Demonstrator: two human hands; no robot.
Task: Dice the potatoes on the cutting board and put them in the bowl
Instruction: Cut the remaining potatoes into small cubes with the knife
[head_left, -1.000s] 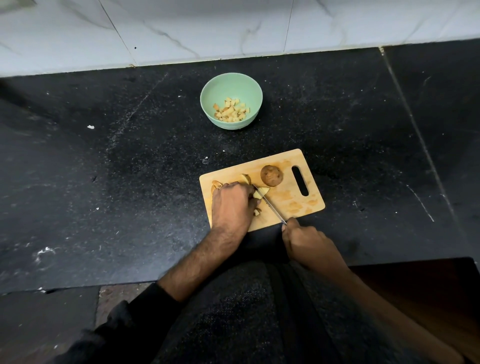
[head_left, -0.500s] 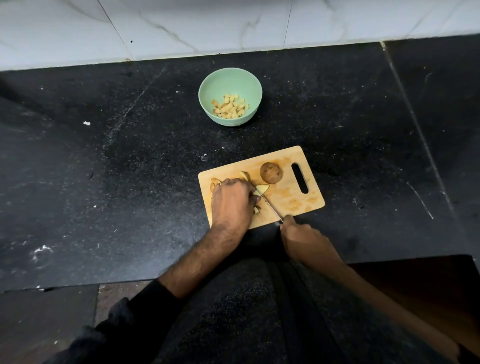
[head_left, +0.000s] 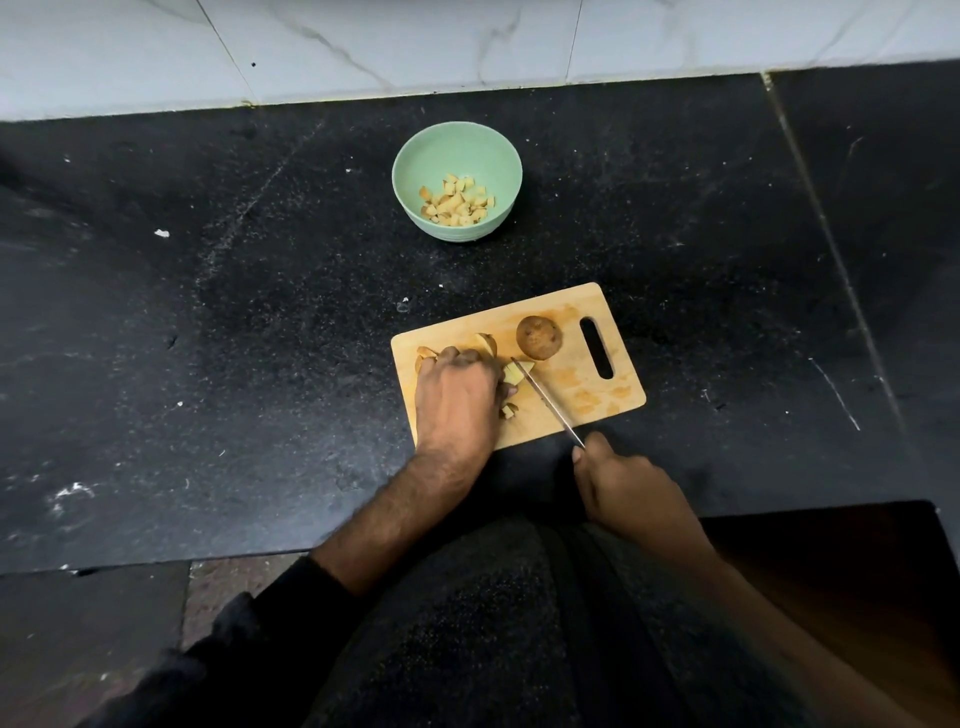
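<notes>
Looking down through the head view, the only one we have, we see a wooden cutting board (head_left: 582, 387) on a dark stone counter (head_left: 208, 338), with a green bowl (head_left: 415, 171) set well beyond it near the tiled wall (head_left: 363, 41). The left hand (head_left: 454, 402) lies knuckles-up over a partly cut potato piece (head_left: 514, 373), fingers curled down onto it to pin it to the board. The right hand (head_left: 631, 491), off the near edge of the board, is wrapped round the handle of a knife (head_left: 545, 400), whose blade runs diagonally up to meet the pinned piece. A whole, unpeeled potato (head_left: 539, 337) sits just beside the board's handle slot, untouched. Small cut bits (head_left: 509, 410) lie by the left hand, and a layer of diced potato (head_left: 457, 203) already rests in the bowl.

We judge the dicing step to be in hand, roughly midway: one batch is bowled, one piece is under the blade, one potato is uncut. The next move calls for a downward stroke close to the left fingertips, which must stay tucked clear.

The left hand hides most of the piece it holds, so we cannot tell how much remains. The knife handle is buried in the right fist, and the blade's exact contact with the potato is too small to judge.
</notes>
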